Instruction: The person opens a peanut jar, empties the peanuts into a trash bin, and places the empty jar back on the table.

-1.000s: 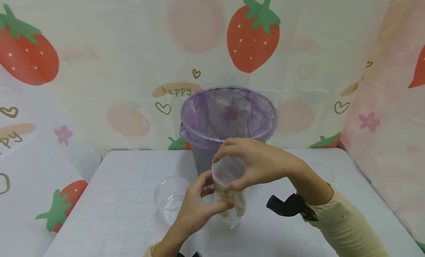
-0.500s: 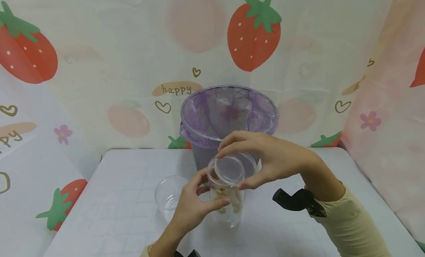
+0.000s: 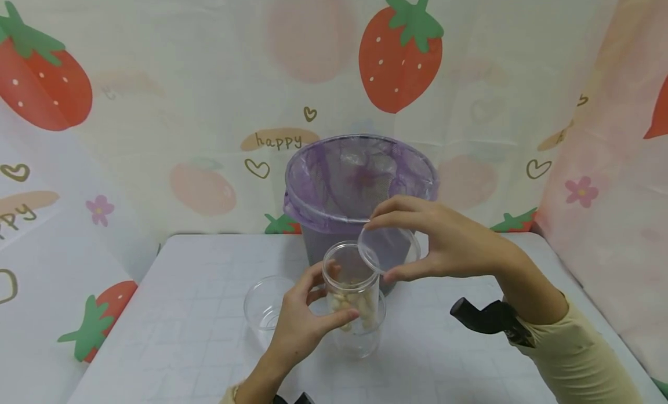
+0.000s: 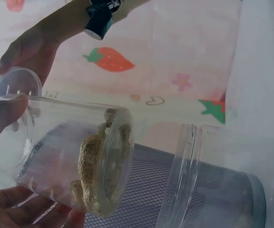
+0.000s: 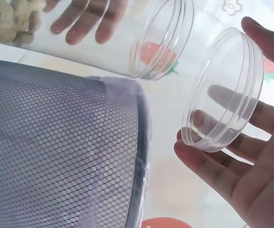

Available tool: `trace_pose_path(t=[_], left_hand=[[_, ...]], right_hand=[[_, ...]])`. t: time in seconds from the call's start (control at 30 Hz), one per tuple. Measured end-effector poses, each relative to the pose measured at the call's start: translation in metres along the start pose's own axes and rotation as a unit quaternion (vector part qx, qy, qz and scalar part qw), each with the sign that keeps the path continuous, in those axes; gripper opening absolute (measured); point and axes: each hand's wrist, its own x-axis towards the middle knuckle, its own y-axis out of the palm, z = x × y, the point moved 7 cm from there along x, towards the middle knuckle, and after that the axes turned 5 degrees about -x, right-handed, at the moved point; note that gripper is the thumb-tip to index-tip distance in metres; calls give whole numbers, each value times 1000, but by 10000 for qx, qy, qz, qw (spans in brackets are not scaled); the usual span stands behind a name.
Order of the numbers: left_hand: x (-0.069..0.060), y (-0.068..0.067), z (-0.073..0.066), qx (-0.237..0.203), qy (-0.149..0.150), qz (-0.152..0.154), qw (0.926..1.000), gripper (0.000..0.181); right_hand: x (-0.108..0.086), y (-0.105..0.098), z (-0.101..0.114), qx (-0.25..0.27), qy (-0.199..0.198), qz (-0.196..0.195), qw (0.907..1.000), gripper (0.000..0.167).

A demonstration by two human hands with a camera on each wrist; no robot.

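Observation:
My left hand [image 3: 302, 326] grips a clear plastic jar [image 3: 351, 273], its mouth uncovered, in the middle of the head view. Unshelled peanuts [image 5: 14, 21] lie at the jar's bottom. Just right of the mouth, my right hand [image 3: 443, 241] holds a clear round lid [image 5: 225, 92] by its edge, apart from the jar. Below the held jar, another clear container [image 3: 360, 343] stands on the table; its upper part is partly covered by the jar. The left wrist view shows a threaded rim [image 4: 183, 175] on that container.
Behind the hands stands a grey mesh bin [image 5: 56, 152] lined with a purple bag [image 3: 313, 186]. A clear open tub [image 3: 266, 305] sits left of my left hand on the white table [image 3: 198, 334]. Strawberry-print sheeting [image 3: 209, 73] surrounds the table.
The lid has come off the jar's mouth and moved right and slightly up with my right hand. The left hand keeps hold of the jar, nearly in place.

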Motion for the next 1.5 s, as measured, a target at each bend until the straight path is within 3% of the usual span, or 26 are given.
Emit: trace_pose_path(t=[0.83,1.5], left_hand=[[-1,1,-1,-22,78,-96,9999,68],[-2,3,0,-9,129,-35,9999,69]], right_hand=[[-13,1,-17,-190,114,-200,9996,56],[-32,4,-35,-259,647,-239,9973,56]])
